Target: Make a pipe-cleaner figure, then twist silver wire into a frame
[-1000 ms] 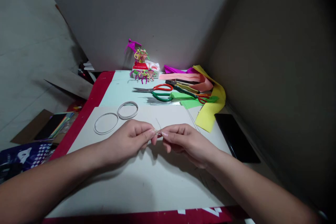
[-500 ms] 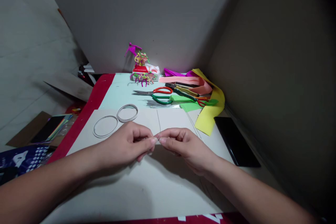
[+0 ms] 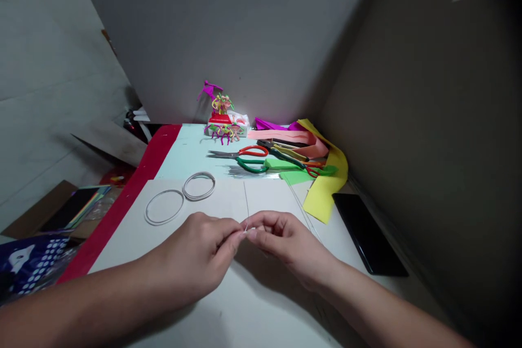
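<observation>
A thin wire (image 3: 246,201) points up and away from between my hands, above the pale board. My left hand (image 3: 206,247) is closed, its thumb and forefinger pinching the wire's near end. Tip to tip with it, my right hand (image 3: 281,239) pinches at the same spot, fingers curled. A small whitish bit shows between the fingertips; what it is I cannot make out. Two coils of wire, one larger (image 3: 164,207) and one smaller (image 3: 199,186), lie on the board beyond my left hand.
Behind lie scissors (image 3: 222,154) with red and green handles, pliers (image 3: 285,152), and a bundle of thin wires (image 3: 240,172). Yellow crepe paper (image 3: 320,205) and a black phone (image 3: 369,234) are at the right. Small colourful figures (image 3: 222,102) stand by a box (image 3: 241,126).
The view has tilted up slightly, so things sit lower. My left hand has turned, its back now more upward and its fingertips more hidden. Both hands keep their pinch on the wire.
</observation>
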Demonstrator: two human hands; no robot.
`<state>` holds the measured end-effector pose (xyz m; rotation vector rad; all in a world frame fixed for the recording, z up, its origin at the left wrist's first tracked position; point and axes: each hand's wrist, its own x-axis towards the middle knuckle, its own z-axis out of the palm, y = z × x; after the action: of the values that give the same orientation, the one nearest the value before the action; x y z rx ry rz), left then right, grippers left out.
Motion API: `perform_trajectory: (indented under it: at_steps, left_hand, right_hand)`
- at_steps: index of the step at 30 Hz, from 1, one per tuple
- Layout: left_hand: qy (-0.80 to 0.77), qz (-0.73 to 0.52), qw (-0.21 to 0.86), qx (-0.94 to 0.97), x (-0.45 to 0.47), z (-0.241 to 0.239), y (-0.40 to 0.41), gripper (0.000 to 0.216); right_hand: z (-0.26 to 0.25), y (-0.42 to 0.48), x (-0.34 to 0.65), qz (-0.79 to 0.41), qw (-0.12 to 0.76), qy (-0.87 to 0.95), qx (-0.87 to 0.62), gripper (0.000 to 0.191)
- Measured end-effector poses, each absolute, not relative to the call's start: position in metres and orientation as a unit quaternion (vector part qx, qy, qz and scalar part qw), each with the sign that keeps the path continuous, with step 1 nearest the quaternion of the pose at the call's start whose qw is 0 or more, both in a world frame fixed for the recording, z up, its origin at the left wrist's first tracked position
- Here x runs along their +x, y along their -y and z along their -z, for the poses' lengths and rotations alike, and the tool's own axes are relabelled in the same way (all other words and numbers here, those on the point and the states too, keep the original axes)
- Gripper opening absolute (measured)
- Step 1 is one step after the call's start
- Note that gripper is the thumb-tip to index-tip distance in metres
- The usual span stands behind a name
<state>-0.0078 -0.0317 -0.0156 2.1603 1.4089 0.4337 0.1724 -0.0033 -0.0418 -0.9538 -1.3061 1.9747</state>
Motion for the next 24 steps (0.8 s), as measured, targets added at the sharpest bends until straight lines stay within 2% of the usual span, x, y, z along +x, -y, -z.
perform_trajectory:
  at_steps: [14, 18, 24]
  left_hand:
    - [-0.5, -0.148, 0.302, 0.798, -0.01, 0.018, 0.029, 0.027]
    - [-0.532, -0.143, 0.386, 0.74, -0.007, 0.016, 0.027, 0.031]
    - [-0.54, -0.172, 0.568, 0.597, -0.004, 0.014, 0.021, 0.03]
  right_hand:
    - [0.046, 0.003, 0.172, -0.707, 0.324, 0.528, -0.342, 0.015]
    - [0.046, 0.002, 0.174, -0.688, 0.323, 0.549, -0.349, 0.012]
    - [0.042, 0.004, 0.174, -0.654, 0.326, 0.578, -0.364, 0.012]
